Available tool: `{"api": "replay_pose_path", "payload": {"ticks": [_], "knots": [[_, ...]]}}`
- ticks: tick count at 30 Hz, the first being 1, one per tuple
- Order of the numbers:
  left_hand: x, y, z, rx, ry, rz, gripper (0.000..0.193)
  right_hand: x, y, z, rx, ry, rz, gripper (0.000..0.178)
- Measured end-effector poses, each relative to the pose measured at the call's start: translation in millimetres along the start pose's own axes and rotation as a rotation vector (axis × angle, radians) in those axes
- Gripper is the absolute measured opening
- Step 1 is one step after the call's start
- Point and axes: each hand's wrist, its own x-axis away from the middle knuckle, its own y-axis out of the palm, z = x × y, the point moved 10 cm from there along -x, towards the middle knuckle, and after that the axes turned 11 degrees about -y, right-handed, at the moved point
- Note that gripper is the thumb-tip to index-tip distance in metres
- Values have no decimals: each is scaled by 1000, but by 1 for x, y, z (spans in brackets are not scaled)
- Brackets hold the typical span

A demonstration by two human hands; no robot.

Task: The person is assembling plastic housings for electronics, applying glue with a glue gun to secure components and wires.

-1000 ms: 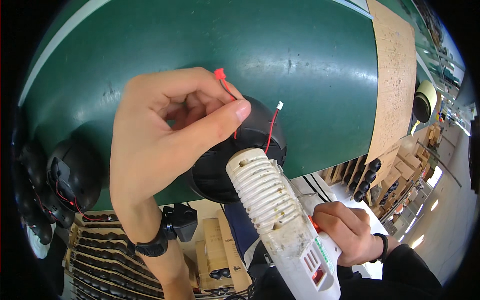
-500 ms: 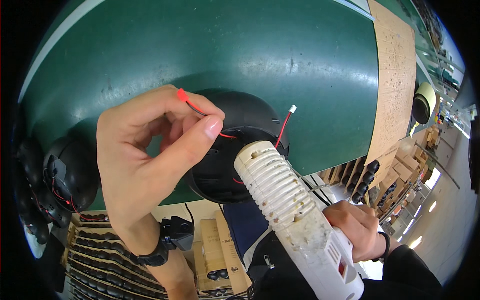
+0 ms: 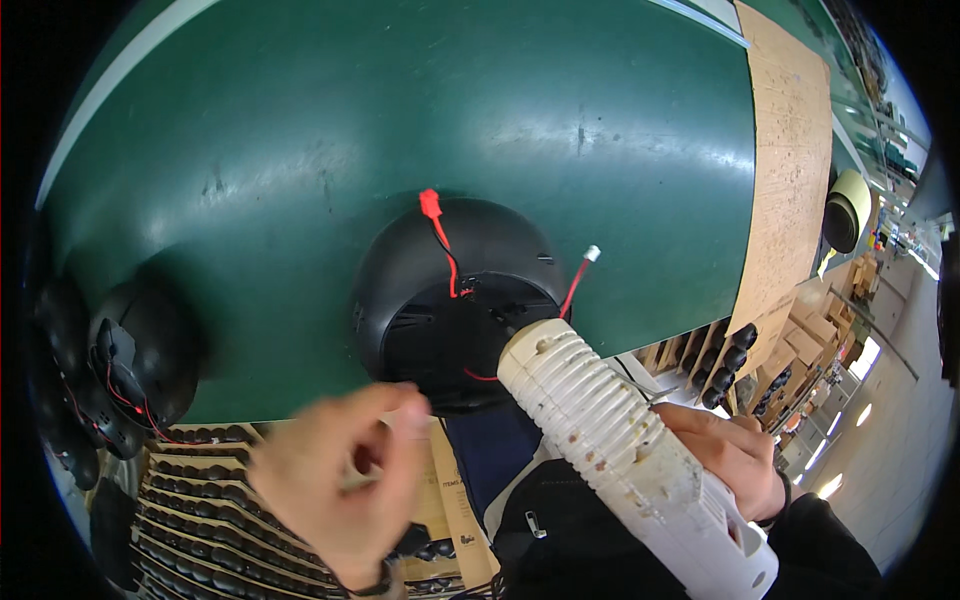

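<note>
A round black plastic housing lies at the green table's near edge, its recessed face toward me. A red-and-black wire with a red connector stands up from its hole, and another red wire ends in a white connector. My right hand is closed round the handle of a white, ribbed, stained glue gun; its dark tip is close to the wire hole, though I cannot tell whether it touches. My left hand, smeared by motion, is below and left of the housing with fingers curled and nothing visible in them.
More black housings with red wires sit at the table's left edge. Below are racks with rows of dark round parts and a cardboard box. A cardboard sheet and a tape roll are at the right.
My left hand has let go of the red connector's wire and moved down toward me. That wire now stands by itself. The glue gun has shifted slightly right and down.
</note>
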Motion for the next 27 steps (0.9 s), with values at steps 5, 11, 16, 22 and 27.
{"api": "replay_pose_path", "payload": {"ticks": [5, 11, 16, 22, 27], "knots": [[26, 51, 23, -100, 102, -93, 40, 1, -9, 4, -4, 48, -8, 38], [32, 51, 25, -42, 160, -58, 31, 5, -9, 6, 25, 42, -31, 41], [37, 39, 18, -59, 199, -19, 22, 16, -7, 20, -117, 187, -30, 37], [12, 9, 0, 391, 140, -23, 23, 18, -26, 12, -23, 89, 45, 31], [-2, 12, -31, 742, -196, -302, 23, -3, 6, 8, -77, -56, -196, 29]]}}
